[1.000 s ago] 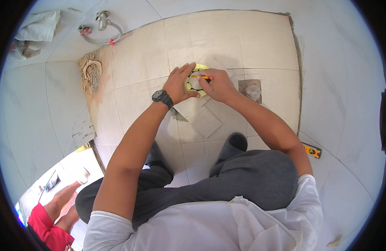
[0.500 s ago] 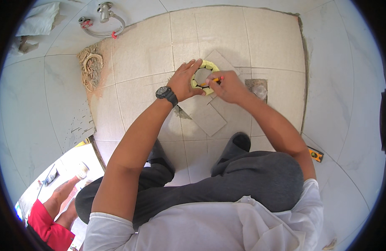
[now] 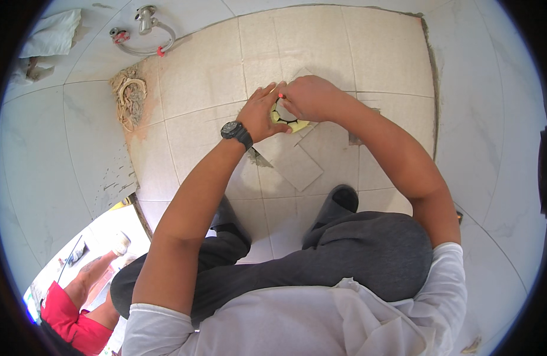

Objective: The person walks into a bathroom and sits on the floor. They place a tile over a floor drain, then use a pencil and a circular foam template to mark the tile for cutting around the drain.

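My left hand (image 3: pixel 261 115) braces a flat yellow ring (image 3: pixel 298 126) from its left side, thumb at the near edge and fingers at the far edge. Black marks line the ring's inner edge, and pale tile shows through its centre. Over the ring's far right side, my right hand (image 3: pixel 311 99) is closed on a pencil (image 3: pixel 282 95); only its reddish end shows, the rest hidden by the fingers. Under the ring lies a cut beige tile (image 3: pixel 297 168), set at an angle on the floor tiles.
A square floor opening (image 3: pixel 355 139) is partly behind my right forearm. A broken gap (image 3: pixel 258 158) shows beside the cut tile. Mortar rubble (image 3: pixel 130 101) fills the left corner, below a valve with a hose (image 3: pixel 160 35). Another person in red shorts (image 3: pixel 77 317) is at lower left.
My right hand has moved with the pencil from the ring's near right to its far side. The forearm now covers more of the floor opening. My left hand stays at the ring.
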`<state>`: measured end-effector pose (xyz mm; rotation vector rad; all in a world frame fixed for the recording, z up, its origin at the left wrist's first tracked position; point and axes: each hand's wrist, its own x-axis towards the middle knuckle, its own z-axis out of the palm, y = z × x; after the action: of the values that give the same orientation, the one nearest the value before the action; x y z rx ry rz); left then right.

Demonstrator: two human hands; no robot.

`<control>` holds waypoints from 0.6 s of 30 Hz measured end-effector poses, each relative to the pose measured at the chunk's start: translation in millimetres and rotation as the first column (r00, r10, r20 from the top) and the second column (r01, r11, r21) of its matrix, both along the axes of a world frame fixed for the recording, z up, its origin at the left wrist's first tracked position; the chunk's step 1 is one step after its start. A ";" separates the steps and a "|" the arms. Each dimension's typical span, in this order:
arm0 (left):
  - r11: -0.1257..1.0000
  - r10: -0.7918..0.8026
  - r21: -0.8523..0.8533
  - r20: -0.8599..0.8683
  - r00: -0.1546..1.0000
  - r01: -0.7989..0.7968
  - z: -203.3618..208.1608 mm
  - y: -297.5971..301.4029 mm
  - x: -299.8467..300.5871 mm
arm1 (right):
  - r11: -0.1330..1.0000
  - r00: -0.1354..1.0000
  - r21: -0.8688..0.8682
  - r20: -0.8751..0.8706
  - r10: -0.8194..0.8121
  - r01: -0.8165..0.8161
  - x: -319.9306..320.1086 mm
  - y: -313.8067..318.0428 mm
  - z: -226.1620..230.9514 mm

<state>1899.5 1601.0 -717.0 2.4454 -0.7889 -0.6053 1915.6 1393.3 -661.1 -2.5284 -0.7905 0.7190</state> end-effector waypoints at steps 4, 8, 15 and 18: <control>0.999 0.006 -0.048 0.007 1.000 -0.006 -4.0 0.2 0.4 | 0.992 1.000 0.128 -0.019 -0.014 0.016 -13.9 0.3 -10.9; 0.999 0.014 -0.038 0.003 1.000 -0.014 -2.3 0.2 -1.0 | 0.924 0.966 0.296 -0.161 -0.201 0.241 -22.5 -2.2 -28.1; 0.998 0.024 -0.061 0.012 1.000 -0.023 -2.1 0.6 -0.8 | 0.578 0.800 0.583 -0.235 -0.552 0.571 -52.6 -10.6 -55.0; 0.998 0.023 -0.057 0.021 1.000 -0.022 -3.3 1.0 -1.1 | 0.591 0.791 0.634 -0.056 -0.609 0.499 -69.9 -10.3 -60.7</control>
<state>1898.4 1602.0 -720.4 2.4099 -0.7752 -0.5423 1845.7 1383.1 -721.9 -2.0242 -0.1661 -0.0034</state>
